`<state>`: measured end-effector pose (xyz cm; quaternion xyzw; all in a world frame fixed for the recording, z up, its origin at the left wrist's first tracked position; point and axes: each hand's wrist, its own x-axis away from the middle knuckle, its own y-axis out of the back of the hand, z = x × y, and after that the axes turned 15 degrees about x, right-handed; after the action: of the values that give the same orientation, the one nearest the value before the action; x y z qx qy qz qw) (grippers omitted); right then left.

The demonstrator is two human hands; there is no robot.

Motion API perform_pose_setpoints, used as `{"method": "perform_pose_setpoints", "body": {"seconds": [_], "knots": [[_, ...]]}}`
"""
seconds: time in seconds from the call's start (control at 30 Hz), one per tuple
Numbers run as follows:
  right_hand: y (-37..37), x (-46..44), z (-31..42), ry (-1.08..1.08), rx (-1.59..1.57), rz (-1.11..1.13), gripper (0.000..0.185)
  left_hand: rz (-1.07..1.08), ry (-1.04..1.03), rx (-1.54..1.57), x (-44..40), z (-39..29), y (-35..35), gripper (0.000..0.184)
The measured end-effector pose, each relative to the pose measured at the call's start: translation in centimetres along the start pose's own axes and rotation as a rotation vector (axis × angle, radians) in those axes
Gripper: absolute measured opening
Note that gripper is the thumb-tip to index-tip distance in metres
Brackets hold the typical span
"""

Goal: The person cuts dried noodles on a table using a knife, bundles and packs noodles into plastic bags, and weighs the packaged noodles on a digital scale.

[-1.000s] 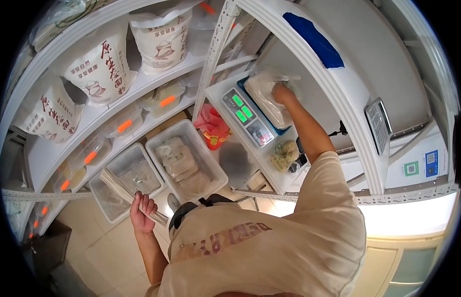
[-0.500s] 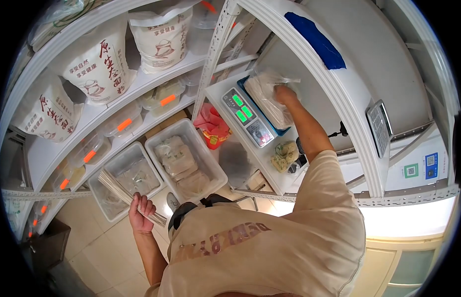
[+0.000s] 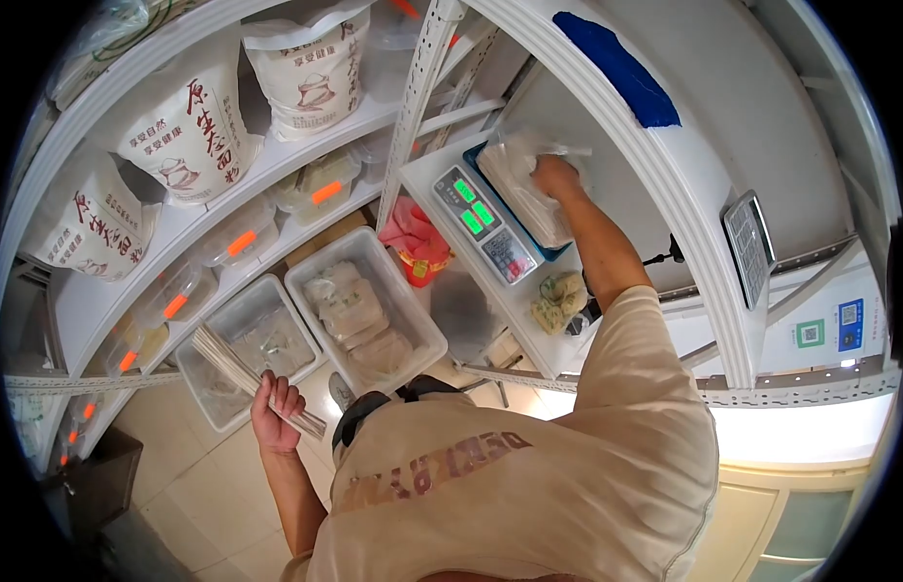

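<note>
My left hand [image 3: 277, 412] is closed around a bundle of long, pale dried noodles [image 3: 228, 361], held slanting above the white bins. Over the blue tray of the scale [image 3: 485, 228], my right hand [image 3: 558, 177] has its fingers curled at the edge of a clear plastic bag [image 3: 515, 150]; the fingertips are partly hidden. More pale noodles [image 3: 529, 199] lie lengthwise in that tray, partly under the bag. Green digits glow on the scale's display. Just in front of it, a bag with yellowish-green contents [image 3: 558, 303] sits on the white counter [image 3: 515, 325].
Two white bins [image 3: 437, 335] on the floor hold bagged goods. A red bucket with a pink bag [image 3: 418, 242] stands beside the counter. Flour sacks [image 3: 194, 126] and lidded plastic boxes [image 3: 243, 228] fill the left shelves. A calculator [image 3: 747, 247] is at the right shelf edge.
My right hand has shifted slightly up and left at the plastic bag. My left hand keeps hold of the noodles, almost unmoved.
</note>
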<state>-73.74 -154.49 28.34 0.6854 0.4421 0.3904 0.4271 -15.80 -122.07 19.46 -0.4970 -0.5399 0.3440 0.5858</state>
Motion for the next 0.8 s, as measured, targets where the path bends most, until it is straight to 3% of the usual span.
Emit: {"method": "perform_pose_setpoints", "body": {"seconds": [0.13, 0.2, 0.23, 0.27, 0.33, 0.4, 0.47, 0.57, 0.7, 0.77, 0.8], "knots": [[-1.3, -1.5, -3.2, -0.062, -0.113, -0.101, 0.046, 0.016, -0.002, 0.009, 0.0, 0.0, 0.1, 0.020], [-3.1, -4.3, -5.7, -0.046, -0.179, 0.021, 0.049, 0.018, -0.004, 0.013, -0.1, 0.1, 0.1, 0.020], [-5.9, -6.8, -7.2, -0.061, -0.470, -0.075, 0.047, 0.016, 0.001, 0.019, -0.2, 0.2, 0.2, 0.020], [-5.5, -6.7, -7.6, -0.062, -0.469, -0.075, 0.047, 0.015, 0.006, 0.025, -0.2, 0.2, 0.1, 0.020], [-4.1, -6.5, -8.4, -0.203, -0.668, 0.253, 0.029, 0.012, 0.007, 0.033, -0.4, 0.5, -0.1, 0.020], [-2.0, -3.8, -7.7, -0.155, -0.751, 0.291, 0.022, 0.006, 0.009, 0.040, -0.5, 0.6, -0.3, 0.021], [-1.4, -2.3, -7.2, -0.311, -1.164, 0.364, 0.018, 0.035, 0.020, 0.025, -0.6, 0.7, -0.3, 0.020], [-2.3, -3.3, -8.2, -0.185, -1.181, 0.451, 0.022, 0.033, 0.020, 0.024, -0.7, 0.6, -0.2, 0.020], [-1.1, -1.6, -7.2, -0.181, -1.263, 0.380, 0.032, 0.010, 0.012, 0.034, -0.8, 0.5, -0.3, 0.020], [1.2, 0.2, -6.4, -0.214, -0.932, 0.287, 0.036, 0.008, 0.016, 0.031, -0.9, 0.4, -0.2, 0.020], [0.7, 0.1, -6.5, -0.218, -0.932, 0.286, 0.036, 0.008, 0.020, 0.031, -0.9, 0.3, -0.2, 0.020]]}}
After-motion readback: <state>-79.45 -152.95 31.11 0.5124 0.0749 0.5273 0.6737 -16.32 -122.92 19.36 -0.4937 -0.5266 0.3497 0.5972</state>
